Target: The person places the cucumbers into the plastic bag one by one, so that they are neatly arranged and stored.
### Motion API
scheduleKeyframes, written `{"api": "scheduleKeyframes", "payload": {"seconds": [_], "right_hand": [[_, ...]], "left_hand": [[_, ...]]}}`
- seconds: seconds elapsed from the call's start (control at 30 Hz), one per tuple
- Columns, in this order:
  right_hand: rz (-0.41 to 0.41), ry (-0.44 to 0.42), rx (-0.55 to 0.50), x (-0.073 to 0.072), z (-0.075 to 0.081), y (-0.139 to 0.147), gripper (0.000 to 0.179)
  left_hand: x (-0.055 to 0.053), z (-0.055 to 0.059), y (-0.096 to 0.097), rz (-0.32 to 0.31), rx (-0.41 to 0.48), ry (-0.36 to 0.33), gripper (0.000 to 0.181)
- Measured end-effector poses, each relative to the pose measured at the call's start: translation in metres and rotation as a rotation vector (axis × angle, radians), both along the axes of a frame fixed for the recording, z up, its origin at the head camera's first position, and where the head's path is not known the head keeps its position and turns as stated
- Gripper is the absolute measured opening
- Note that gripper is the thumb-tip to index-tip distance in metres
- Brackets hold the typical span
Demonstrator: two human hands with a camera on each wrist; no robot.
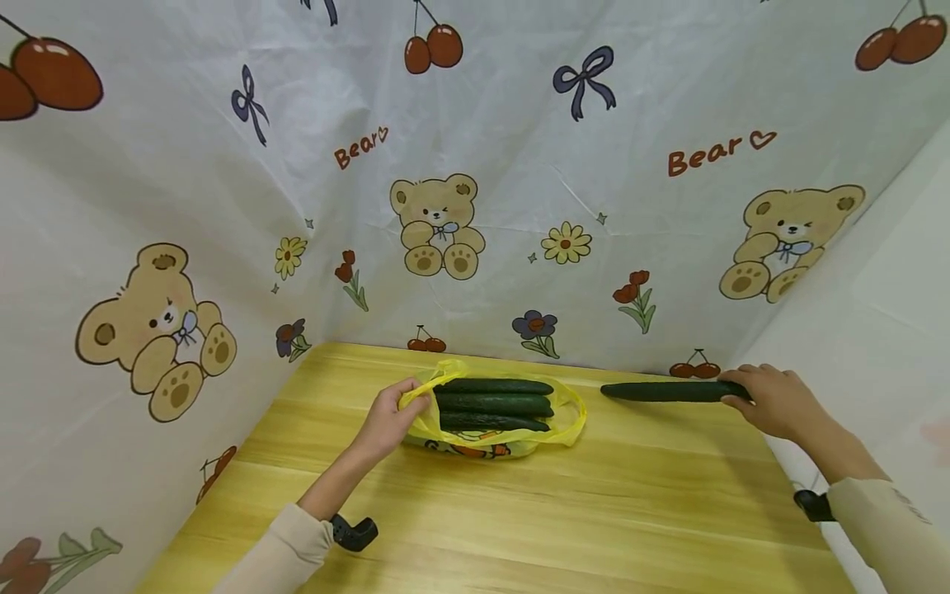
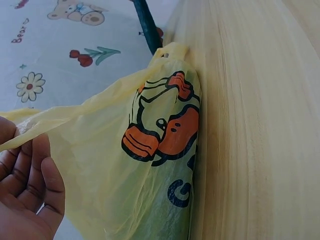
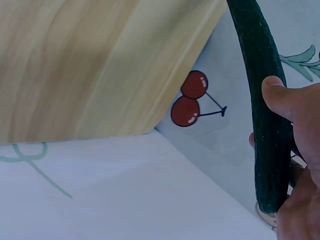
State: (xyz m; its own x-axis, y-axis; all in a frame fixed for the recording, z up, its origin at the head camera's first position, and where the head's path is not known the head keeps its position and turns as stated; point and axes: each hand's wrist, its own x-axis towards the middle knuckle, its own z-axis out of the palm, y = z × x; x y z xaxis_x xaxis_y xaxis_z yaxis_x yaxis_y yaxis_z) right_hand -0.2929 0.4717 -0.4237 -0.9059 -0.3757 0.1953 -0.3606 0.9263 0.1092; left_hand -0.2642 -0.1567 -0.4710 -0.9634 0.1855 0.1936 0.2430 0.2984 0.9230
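A yellow plastic bag (image 1: 475,445) printed with a cartoon lies on the table, its mouth facing right. Inside it, 3 dark green cucumbers (image 1: 493,404) show side by side. My left hand (image 1: 393,417) pinches the bag's upper left edge; in the left wrist view, the fingers (image 2: 42,165) grip the thin plastic and pull it taut. To the right of the bag, my right hand (image 1: 775,400) holds another cucumber (image 1: 660,391) by its right end. The right wrist view shows the thumb (image 3: 277,95) laid across that cucumber (image 3: 262,115).
The wooden table (image 1: 594,511) meets a patterned cloth wall (image 1: 505,148) at the back and left. A plain white wall (image 1: 891,313) borders the right side. A dark device (image 1: 352,534) sits at the left wrist, another (image 1: 812,505) at the right.
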Motion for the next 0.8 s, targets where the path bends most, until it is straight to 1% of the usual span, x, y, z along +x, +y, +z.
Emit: {"api": "scheduleKeyframes", "payload": {"seconds": [0.23, 0.33, 0.47, 0.63, 0.8], "right_hand": [[0.097, 0.091, 0.011, 0.012, 0.014, -0.012, 0.036], [0.143, 0.15, 0.009, 0.018, 0.021, -0.021, 0.037], [0.185, 0.221, 0.001, 0.024, 0.031, -0.036, 0.038], [0.219, 0.235, -0.002, 0.031, 0.046, -0.058, 0.039], [0.258, 0.262, -0.016, 0.033, 0.054, -0.071, 0.041]], "left_hand": [[0.0, 0.002, 0.002, -0.002, -0.005, -0.006, 0.019], [0.0, 0.003, 0.002, -0.004, -0.008, -0.01, 0.022], [0.0, 0.003, 0.001, -0.006, -0.01, -0.01, 0.025], [0.001, 0.002, -0.001, -0.004, -0.008, 0.001, 0.021], [0.001, 0.001, -0.002, -0.004, -0.002, 0.003, 0.018]]}}
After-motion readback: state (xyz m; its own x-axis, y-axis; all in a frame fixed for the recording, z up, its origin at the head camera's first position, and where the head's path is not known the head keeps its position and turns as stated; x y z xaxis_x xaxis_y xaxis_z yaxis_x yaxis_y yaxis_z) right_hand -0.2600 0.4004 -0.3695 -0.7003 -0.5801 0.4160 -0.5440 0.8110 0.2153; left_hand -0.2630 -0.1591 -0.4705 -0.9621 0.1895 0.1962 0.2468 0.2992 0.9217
